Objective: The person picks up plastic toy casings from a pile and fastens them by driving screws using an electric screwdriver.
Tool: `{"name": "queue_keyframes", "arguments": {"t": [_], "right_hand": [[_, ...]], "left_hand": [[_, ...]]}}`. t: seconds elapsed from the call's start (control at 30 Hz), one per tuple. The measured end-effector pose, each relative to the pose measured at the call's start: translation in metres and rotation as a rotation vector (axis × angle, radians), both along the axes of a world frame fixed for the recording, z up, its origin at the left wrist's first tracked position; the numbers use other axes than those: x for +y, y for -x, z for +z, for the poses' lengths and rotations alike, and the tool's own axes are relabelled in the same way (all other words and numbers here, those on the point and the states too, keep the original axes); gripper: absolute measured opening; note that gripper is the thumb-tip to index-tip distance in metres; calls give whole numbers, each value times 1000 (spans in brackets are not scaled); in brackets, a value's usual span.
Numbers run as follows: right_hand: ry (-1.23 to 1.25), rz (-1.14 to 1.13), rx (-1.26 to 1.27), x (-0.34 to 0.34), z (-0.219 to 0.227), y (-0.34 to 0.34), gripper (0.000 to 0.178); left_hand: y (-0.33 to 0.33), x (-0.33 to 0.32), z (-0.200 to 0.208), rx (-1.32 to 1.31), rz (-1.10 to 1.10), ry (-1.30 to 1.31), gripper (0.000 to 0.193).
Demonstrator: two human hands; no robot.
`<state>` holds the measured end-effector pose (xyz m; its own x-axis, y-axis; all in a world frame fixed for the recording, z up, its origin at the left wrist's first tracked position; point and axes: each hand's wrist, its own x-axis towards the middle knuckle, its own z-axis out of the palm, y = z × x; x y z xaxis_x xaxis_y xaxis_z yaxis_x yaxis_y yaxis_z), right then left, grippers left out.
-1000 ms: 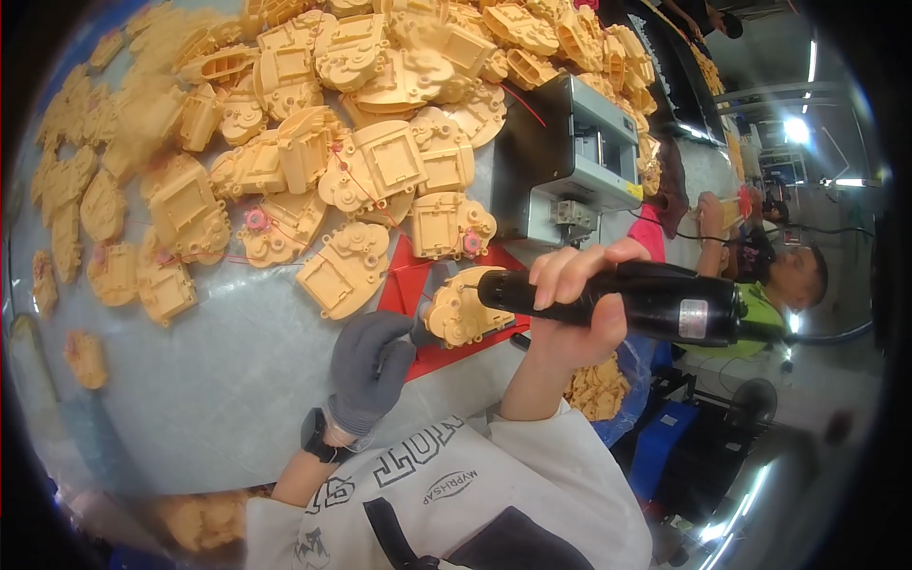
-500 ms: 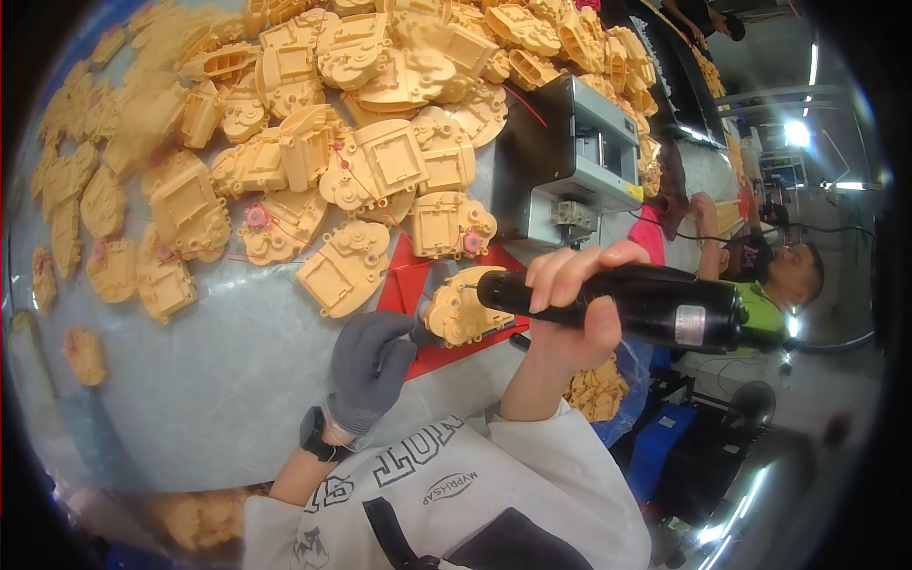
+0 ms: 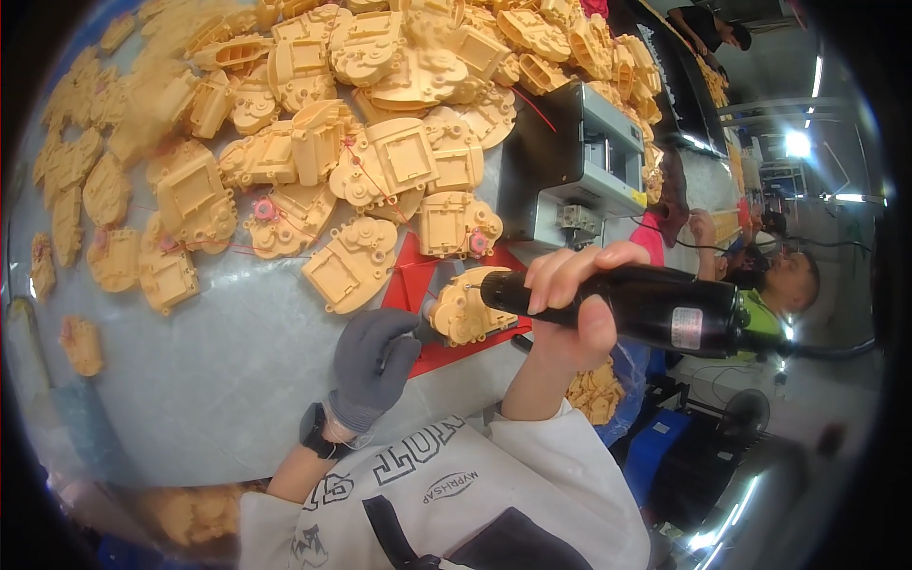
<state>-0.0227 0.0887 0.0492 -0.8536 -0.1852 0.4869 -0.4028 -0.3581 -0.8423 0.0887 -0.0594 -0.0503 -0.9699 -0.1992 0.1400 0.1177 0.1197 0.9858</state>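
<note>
My right hand [image 3: 575,313] is wrapped round a black electric screwdriver [image 3: 655,309], held level with its nose to the left. The nose is over a yellow plastic housing [image 3: 465,309], and hides part of it. That housing sits on a red fixture [image 3: 439,357] on the table. In a grey glove, my left hand [image 3: 373,359] rests just left of the housing, its fingers curled together. Whatever those fingers may hold is hidden. Beyond the fixture lie another yellow housing [image 3: 344,266] and one with a small pink part [image 3: 456,226].
Many yellow housings [image 3: 385,161], some with red wires, pile across the far side of the grey table [image 3: 237,380]. A grey and black machine [image 3: 579,161] stands behind the screwdriver. At the right, a person in a green top [image 3: 760,309] sits near a blue bin [image 3: 655,442].
The housings and machine appear slightly farther right in the view. Both hands and the screwdriver keep nearly the same pose at the fixture.
</note>
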Motion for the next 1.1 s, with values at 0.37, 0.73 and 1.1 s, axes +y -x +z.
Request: {"name": "queue_keyframes", "arguments": {"t": [0.37, 0.73, 1.1], "right_hand": [[-23, 5, 11, -5, 1, -1, 34], [-56, -27, 8, -9, 2, -2, 36], [-79, -2, 12, -10, 2, -3, 37]], "left_hand": [[1, 1, 1, -17, -10, -7, 21], [2, 1, 2, -1, -16, -3, 17], [3, -1, 3, -13, -13, 10, 13]]}}
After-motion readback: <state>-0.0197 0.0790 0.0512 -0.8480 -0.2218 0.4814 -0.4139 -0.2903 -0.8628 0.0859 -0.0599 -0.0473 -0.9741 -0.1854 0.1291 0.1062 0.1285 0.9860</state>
